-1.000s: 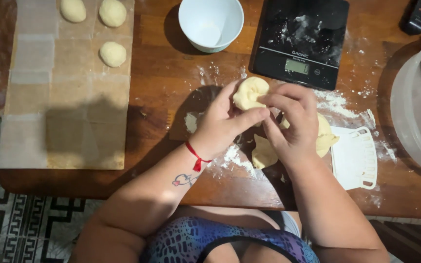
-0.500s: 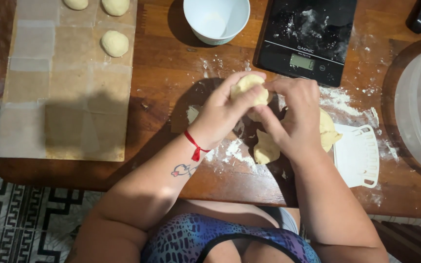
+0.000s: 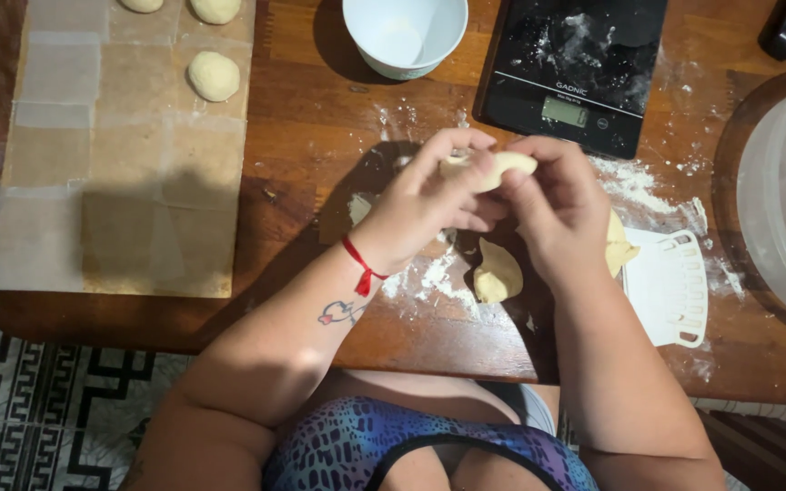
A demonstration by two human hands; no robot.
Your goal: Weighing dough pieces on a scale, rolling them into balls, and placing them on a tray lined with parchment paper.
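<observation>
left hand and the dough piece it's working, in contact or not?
Touching. The head view shows the left hand with fingers wrapped onto the dough piece, no gap; the right hand pinches its other end.

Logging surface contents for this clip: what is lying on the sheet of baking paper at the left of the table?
On the baking paper, one whole dough ball shows, plus two more dough balls cut off by the top edge. Anything farther up is out of frame.

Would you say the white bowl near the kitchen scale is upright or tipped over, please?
Upright: the white bowl rests on the wooden table with its round opening facing up, and its pale inside shows.
</observation>
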